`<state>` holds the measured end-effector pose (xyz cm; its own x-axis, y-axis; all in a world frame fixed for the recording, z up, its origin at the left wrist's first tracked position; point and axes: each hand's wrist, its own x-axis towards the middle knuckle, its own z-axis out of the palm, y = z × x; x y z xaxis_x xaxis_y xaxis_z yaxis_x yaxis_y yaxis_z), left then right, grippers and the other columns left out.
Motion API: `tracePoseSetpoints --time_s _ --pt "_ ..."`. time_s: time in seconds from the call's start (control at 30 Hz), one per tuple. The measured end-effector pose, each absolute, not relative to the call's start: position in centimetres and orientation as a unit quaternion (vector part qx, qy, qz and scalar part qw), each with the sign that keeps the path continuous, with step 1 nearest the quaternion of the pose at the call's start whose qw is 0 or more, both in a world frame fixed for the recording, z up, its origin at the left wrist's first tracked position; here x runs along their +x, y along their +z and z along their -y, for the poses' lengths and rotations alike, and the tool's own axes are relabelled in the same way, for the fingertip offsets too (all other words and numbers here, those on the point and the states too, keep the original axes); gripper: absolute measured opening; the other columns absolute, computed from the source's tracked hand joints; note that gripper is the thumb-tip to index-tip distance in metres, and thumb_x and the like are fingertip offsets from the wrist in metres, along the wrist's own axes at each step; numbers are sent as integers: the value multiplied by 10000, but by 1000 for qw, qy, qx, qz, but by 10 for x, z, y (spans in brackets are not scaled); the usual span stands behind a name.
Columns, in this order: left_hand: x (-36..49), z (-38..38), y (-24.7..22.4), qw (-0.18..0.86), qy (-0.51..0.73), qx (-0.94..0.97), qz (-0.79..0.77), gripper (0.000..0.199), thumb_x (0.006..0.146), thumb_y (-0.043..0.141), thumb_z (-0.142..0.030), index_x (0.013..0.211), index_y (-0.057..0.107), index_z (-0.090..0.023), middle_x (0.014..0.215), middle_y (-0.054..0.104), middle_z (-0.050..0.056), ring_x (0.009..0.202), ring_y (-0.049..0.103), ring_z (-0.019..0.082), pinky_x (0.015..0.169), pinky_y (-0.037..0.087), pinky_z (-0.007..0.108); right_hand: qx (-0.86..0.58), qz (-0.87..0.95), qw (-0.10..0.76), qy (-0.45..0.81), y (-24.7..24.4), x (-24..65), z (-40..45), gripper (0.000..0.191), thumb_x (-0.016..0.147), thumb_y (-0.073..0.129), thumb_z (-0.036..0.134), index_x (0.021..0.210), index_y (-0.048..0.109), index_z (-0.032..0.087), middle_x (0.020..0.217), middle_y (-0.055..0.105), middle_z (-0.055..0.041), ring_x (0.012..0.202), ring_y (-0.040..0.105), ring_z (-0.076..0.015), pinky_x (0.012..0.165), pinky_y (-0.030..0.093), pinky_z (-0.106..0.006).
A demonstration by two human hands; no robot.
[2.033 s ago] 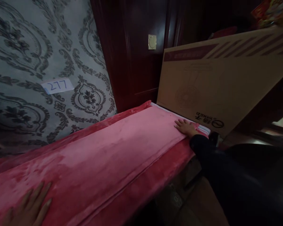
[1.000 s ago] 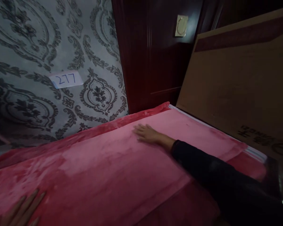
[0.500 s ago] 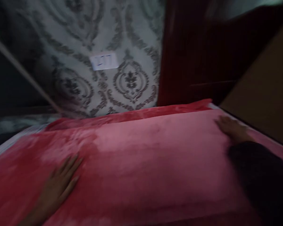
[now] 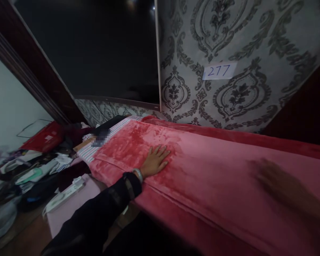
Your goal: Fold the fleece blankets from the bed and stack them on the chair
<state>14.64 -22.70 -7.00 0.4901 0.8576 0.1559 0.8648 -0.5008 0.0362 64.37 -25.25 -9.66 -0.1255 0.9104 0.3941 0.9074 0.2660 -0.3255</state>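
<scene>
A plush red and pink blanket [image 4: 202, 170] lies folded in layers along the wall. My left hand [image 4: 155, 160] rests flat on its red part with the fingers spread; a bracelet circles the wrist below a dark sleeve. Over the pink part on the right is my right hand [image 4: 274, 177], blurred by motion, so its fingers and any contact with the cloth cannot be made out. Striped cloth [image 4: 88, 152] shows from under the blanket's far left end.
A dark screen-like panel [image 4: 96, 49] and patterned wallpaper with a paper label [image 4: 220, 71] reading 277 stand behind. At left are a white power strip [image 4: 66, 195] on a pink surface, a red basket [image 4: 44, 137] and heaped clothes [image 4: 37, 177].
The view has swung left, bringing the heaped clothes and the power strip into sight. My left hand is still flat on the blanket. My right hand has left the blanket's far right corner.
</scene>
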Motion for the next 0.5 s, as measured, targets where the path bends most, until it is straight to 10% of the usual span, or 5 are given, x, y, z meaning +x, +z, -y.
tracePoseSetpoints --time_s 0.5 --pt "146 232 -70 0 -133 -864 486 607 1040 342 -521 1592 357 -266 1654 361 107 1538 264 361 1210 217 696 -613 783 83 -66 -106 384 259 592 1035 286 474 1571 422 262 1642 357 -110 1506 328 -335 1171 315 -618"
